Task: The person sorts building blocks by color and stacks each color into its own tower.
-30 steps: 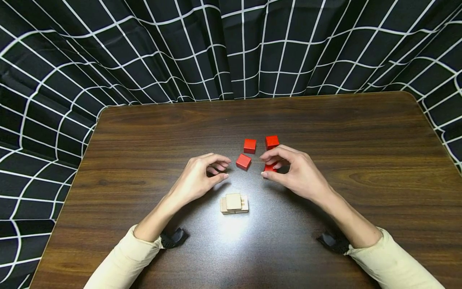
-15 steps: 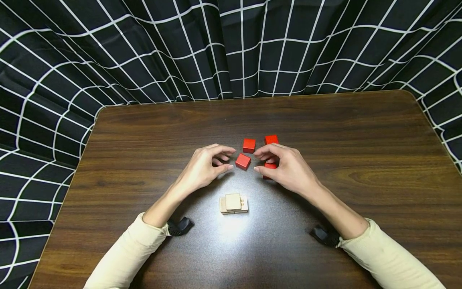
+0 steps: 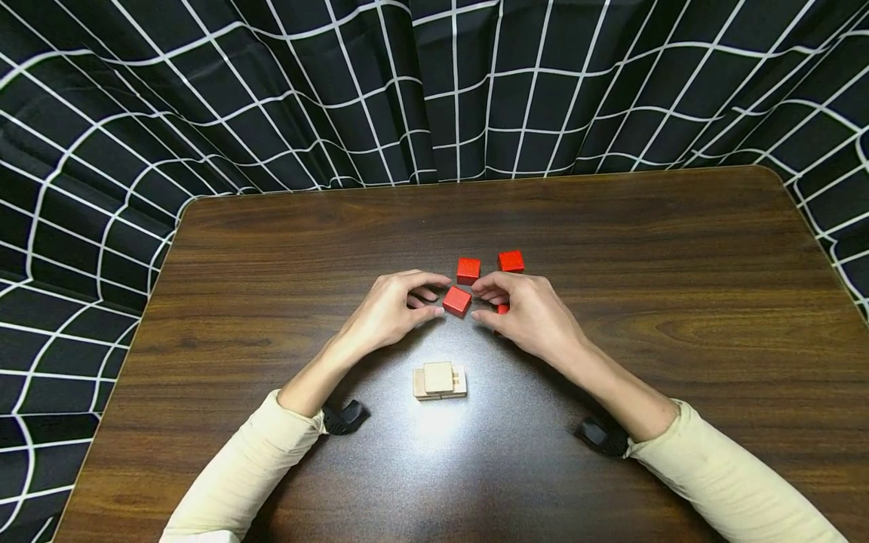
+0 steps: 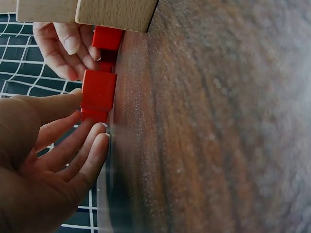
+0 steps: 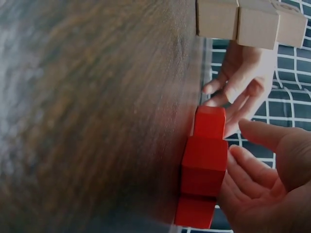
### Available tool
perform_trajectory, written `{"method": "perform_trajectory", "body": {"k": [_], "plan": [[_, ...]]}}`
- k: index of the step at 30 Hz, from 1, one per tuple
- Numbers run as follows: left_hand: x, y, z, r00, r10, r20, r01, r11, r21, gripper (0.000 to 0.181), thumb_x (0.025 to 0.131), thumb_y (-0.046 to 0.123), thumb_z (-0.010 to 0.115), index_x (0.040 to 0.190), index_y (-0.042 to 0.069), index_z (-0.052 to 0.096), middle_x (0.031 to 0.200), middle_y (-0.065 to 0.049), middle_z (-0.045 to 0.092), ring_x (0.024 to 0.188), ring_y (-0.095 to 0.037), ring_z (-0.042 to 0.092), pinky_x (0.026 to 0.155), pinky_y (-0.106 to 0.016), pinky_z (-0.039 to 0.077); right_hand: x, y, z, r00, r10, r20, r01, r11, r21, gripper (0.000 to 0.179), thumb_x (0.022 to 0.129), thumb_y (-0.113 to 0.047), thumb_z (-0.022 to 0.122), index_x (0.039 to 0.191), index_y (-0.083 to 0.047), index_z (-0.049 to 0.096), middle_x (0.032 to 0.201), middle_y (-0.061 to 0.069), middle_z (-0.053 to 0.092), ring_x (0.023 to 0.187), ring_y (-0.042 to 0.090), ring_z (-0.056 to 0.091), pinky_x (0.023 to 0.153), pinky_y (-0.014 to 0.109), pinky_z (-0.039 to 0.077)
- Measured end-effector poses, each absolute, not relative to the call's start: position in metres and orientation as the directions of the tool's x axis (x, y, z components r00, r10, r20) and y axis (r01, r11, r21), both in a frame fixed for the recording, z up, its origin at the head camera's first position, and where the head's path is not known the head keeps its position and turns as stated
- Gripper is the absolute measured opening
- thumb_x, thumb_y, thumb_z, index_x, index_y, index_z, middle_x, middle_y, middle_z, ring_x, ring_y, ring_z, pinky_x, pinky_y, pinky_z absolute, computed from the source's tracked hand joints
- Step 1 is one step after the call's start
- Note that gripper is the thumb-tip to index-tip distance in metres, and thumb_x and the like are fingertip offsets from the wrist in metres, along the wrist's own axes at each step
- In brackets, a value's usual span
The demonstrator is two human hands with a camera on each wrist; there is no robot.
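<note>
In the head view a red cube (image 3: 457, 302) rests on the table between the two hands. My left hand (image 3: 400, 309) is at its left side, thumb and fingers relaxed and parted, thumb tip right at the cube's edge. From the right, my right hand (image 3: 529, 309) reaches over another red cube (image 3: 502, 309), mostly hidden beneath it, with its fingertips close to the middle cube. Neither hand grips anything. Two further red cubes stand just beyond: one (image 3: 468, 270) behind the middle cube, the other (image 3: 511, 262) past the right hand's fingers.
Nearer the body, a small stack of pale wooden blocks (image 3: 439, 381) has one block on top of a lower row. The brown wooden table (image 3: 271, 249) ends at a black curtain (image 3: 462, 90) with white grid lines.
Both hands have moved inward toward the middle red cube, the left rightward and the right leftward. The cubes and the wooden stack have stayed in place on the table.
</note>
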State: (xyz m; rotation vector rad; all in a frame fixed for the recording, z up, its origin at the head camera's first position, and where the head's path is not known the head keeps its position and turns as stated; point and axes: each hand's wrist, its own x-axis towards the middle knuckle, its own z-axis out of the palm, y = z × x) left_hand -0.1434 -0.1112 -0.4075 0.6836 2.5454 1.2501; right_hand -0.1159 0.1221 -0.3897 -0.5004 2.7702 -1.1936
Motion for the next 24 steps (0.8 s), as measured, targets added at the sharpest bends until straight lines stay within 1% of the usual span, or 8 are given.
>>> {"method": "perform_trajectory", "body": {"k": [9, 15, 19, 24], "plan": [[-0.147, -0.108, -0.410, -0.856, 0.517, 0.008, 0.309, 0.498, 0.810, 0.034, 0.087, 0.010, 0.077, 0.120, 0.011, 0.070, 0.110, 0.000, 0.070, 0.091, -0.010, 0.067, 0.078, -0.019, 0.057, -0.118, 0.118, -0.390, -0.939, -0.344, 0.026, -0.268, 0.682, -0.680, 0.032, 0.082, -0.016, 0.083, 0.110, -0.007, 0.072, 0.099, 0.006, 0.074, 0.088, 0.017, 0.070, 0.078, 0.035, 0.059], [-0.147, -0.107, -0.412, -0.853, 0.522, 0.016, 0.307, 0.476, 0.824, 0.029, 0.086, 0.008, 0.078, 0.114, 0.009, 0.070, 0.104, -0.002, 0.070, 0.088, -0.011, 0.067, 0.077, -0.021, 0.058, -0.118, 0.115, -0.392, -0.939, -0.343, 0.012, -0.261, 0.691, -0.673, 0.032, 0.081, -0.016, 0.083, 0.110, -0.007, 0.073, 0.099, 0.006, 0.074, 0.089, 0.018, 0.070, 0.079, 0.035, 0.059], [-0.147, -0.106, -0.413, -0.853, 0.522, 0.007, 0.298, 0.477, 0.827, 0.026, 0.086, 0.008, 0.078, 0.110, 0.008, 0.070, 0.104, -0.003, 0.070, 0.088, -0.011, 0.067, 0.077, -0.021, 0.058, -0.118, 0.114, -0.393, -0.938, -0.346, 0.023, -0.274, 0.700, -0.659, 0.032, 0.080, -0.016, 0.084, 0.109, -0.006, 0.073, 0.099, 0.006, 0.074, 0.088, 0.018, 0.071, 0.078, 0.034, 0.059], [-0.146, -0.105, -0.412, -0.859, 0.512, -0.005, 0.288, 0.489, 0.823, 0.025, 0.085, 0.009, 0.079, 0.109, 0.010, 0.070, 0.104, -0.001, 0.070, 0.088, -0.010, 0.068, 0.077, -0.021, 0.058, -0.118, 0.111, -0.395, -0.932, -0.360, 0.044, -0.304, 0.708, -0.637, 0.032, 0.079, -0.014, 0.085, 0.107, -0.005, 0.073, 0.096, 0.007, 0.074, 0.085, 0.019, 0.071, 0.077, 0.034, 0.060]]}}
